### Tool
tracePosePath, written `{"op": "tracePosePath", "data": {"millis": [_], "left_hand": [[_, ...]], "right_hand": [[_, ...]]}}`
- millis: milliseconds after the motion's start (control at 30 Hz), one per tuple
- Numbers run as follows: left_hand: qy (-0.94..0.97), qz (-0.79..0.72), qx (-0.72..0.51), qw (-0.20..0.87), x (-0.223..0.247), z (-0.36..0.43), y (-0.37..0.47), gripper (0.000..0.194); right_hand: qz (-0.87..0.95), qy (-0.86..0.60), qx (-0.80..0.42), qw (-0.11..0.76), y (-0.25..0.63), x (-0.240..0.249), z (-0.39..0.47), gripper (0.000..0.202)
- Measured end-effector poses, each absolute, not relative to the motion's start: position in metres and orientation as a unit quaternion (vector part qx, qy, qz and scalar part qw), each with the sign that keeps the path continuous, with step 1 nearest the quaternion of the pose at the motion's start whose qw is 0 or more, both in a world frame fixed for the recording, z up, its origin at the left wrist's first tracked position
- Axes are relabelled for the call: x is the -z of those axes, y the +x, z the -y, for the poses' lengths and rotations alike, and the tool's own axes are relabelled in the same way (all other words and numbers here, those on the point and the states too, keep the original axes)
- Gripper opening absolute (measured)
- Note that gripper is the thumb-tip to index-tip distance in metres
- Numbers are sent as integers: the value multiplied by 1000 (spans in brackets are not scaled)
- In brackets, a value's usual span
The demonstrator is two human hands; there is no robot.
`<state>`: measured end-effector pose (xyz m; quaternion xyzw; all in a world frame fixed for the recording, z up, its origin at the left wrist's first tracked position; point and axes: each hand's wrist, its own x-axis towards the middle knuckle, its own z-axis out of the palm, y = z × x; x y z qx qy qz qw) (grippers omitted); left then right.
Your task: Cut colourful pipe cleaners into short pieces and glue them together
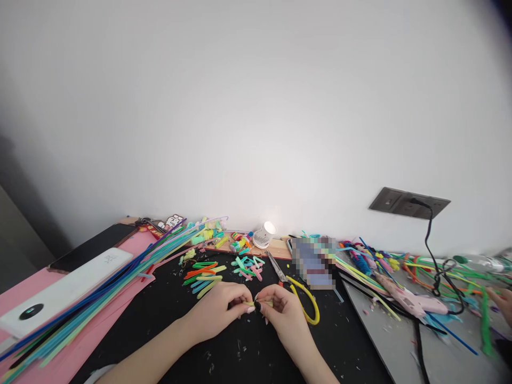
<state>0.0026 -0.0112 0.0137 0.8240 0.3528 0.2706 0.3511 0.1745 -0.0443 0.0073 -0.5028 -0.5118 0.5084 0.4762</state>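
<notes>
Over the black mat (240,354), my left hand (224,305) and my right hand (283,309) meet fingertip to fingertip. Both pinch a short pale yellow-green pipe cleaner piece (269,303), mostly hidden by the fingers. A small dark spot shows where the fingertips meet; I cannot tell what it is. Scissors with yellow handles (316,312) lie just past my right hand, blades pointing to the wall. Beyond my left hand are cut orange, green, blue and yellow pipe cleaner pieces (204,277). A heap of pink and mint pieces (248,268) lies beyond both hands.
Long pipe cleaners (120,288) and a white device with a round display (68,290) lie at left. A white cup (264,234) stands by the wall. At right are a blurred phone (314,264), a pink glue gun (404,296), its black cord (428,240) and another person's hand (500,301).
</notes>
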Motion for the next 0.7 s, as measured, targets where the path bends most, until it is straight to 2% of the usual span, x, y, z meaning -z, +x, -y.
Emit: {"op": "tracePosePath", "data": {"millis": [367, 700], "left_hand": [[783, -355, -298, 415, -8, 10, 4, 20], [792, -354, -294, 400, -7, 11, 4, 18]], "right_hand": [[438, -445, -587, 515, 177, -7, 45, 13], [303, -404, -683, 527, 182, -4, 47, 30]]}}
